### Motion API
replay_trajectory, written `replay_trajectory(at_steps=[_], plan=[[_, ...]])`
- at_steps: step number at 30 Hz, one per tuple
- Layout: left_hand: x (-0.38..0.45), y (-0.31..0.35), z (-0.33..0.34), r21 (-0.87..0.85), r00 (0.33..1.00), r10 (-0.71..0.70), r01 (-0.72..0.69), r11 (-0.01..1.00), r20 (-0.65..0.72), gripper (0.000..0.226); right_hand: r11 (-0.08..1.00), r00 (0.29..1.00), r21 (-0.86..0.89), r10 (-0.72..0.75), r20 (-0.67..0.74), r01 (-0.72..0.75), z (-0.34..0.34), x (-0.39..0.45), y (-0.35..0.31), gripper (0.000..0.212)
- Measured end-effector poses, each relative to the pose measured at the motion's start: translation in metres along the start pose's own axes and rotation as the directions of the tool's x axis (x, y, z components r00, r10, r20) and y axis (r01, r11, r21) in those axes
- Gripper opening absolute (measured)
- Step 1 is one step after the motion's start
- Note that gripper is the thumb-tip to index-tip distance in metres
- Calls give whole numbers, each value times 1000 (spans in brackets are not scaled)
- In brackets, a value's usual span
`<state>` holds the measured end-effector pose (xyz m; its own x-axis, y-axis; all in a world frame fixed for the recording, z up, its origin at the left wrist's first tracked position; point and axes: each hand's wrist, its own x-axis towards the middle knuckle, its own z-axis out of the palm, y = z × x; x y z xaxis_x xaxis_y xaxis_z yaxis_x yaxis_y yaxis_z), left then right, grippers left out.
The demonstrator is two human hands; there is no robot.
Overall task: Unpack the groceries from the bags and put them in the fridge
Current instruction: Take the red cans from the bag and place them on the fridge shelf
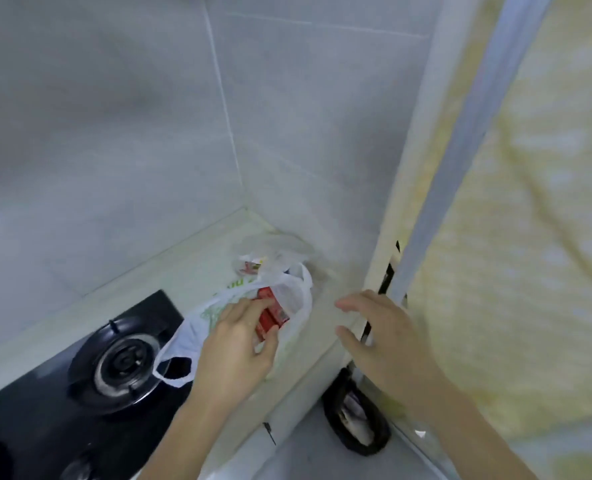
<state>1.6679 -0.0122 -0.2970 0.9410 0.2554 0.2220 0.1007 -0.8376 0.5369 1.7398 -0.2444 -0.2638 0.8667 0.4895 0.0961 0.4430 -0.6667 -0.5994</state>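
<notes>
The left hand (239, 344) reaches into the mouth of the white plastic bag (287, 299), fingers and thumb curled round a red packet (270, 315). The right hand (377, 336) hovers just right of the bag, fingers spread and relaxed, holding nothing, forearm bare.

Thin white plastic bag (287, 299), crinkled and translucent; glossy red carton (269, 311) inside it. Black stove (45, 403) looks glossy glass, with metal burner (123, 363). Smooth pale wall tiles (97, 116).
</notes>
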Motion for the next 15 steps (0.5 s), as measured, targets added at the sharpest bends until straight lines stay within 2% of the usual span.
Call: replay_trajectory(at_steps=[3,7,10,13,15], plan=[[19,-54,19,-27,986,-157,158,987,52,40,998,991,62,-12,132,4,63,48,-6,26],[53,-102,70,-74,936,-318,331,941,150,27,992,963,102,51,263,-80,143,117,11,17],[75,-127,116,-93,892,-426,442,892,149,19,992,951,84,65,301,-94,187,161,24,15],[93,-135,151,-97,808,-556,581,808,195,16,990,942,25,122,314,-136,227,196,48,16],[102,-136,169,-74,743,-624,655,752,242,32,989,923,-65,148,356,-133,250,212,69,15]])
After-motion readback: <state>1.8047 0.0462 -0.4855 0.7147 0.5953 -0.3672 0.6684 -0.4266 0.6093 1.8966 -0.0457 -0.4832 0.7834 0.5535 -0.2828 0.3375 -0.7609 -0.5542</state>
